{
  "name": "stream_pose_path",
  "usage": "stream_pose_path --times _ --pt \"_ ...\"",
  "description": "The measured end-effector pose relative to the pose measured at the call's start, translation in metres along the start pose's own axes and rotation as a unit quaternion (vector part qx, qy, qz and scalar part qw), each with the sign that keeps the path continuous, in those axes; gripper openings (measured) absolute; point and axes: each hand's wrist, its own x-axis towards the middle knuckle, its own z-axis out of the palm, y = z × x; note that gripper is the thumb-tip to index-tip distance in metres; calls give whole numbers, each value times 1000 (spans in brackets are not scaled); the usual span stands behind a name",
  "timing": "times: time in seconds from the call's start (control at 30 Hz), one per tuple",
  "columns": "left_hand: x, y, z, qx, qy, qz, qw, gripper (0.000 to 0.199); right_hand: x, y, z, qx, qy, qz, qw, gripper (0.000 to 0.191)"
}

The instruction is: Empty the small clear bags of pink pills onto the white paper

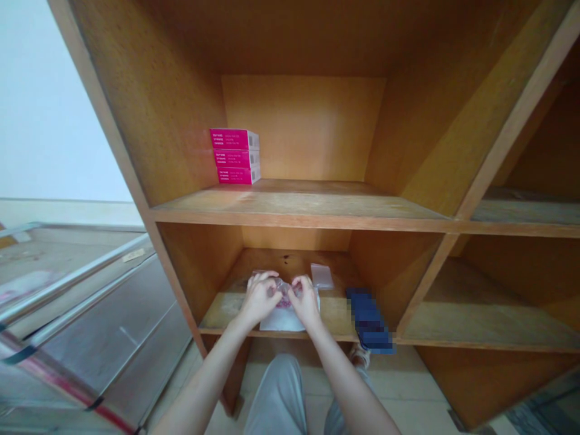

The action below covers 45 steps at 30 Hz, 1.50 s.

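Note:
On the lower shelf point(217, 315), a small clear plastic bag point(284, 292) with reddish bits in or under it is between my hands. My left hand point(260, 297) pinches the bag's left side with thumb and fingers. From the right, my right hand point(304, 300) has its fingers curled onto the bag's other side. Beneath them lies a white sheet point(281, 321), close to the shelf's front edge. Another clear plastic bag point(322, 276) rests flat behind and to the right of my right hand. The exact contents of the held bag are too small to make out.
Several pink boxes point(235, 158) are stacked on the upper shelf point(312, 199), against its left wall. A dark blue pixelated object point(369, 319) hangs over the lower shelf's right front edge. To the left stands a metal-framed glass case point(136, 302). My knees are below the shelf.

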Motion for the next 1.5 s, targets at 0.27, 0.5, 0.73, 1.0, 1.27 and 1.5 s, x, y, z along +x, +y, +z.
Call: stream_pose_path --times 0.27,0.5,0.73,1.0,1.27,1.5 --pt "7 3 -4 -10 -24 20 999 13 8 -5 -8 -54 -148 -115 981 28" --pt "4 -2 -15 -31 -60 58 996 6 19 -6 -17 -75 -163 -108 978 26" --pt "-2 -10 -16 -11 -108 81 991 61 23 0 -19 -35 -166 -65 983 29" --pt "-2 -27 -2 -33 -109 71 991 51 19 2 -16 15 -200 -35 979 20" --pt "-2 -25 -3 -101 -149 69 981 43 20 3 -20 40 -256 -43 965 9" --pt "-8 -27 12 -160 -131 47 977 46 21 6 -20 59 -279 -41 958 11"
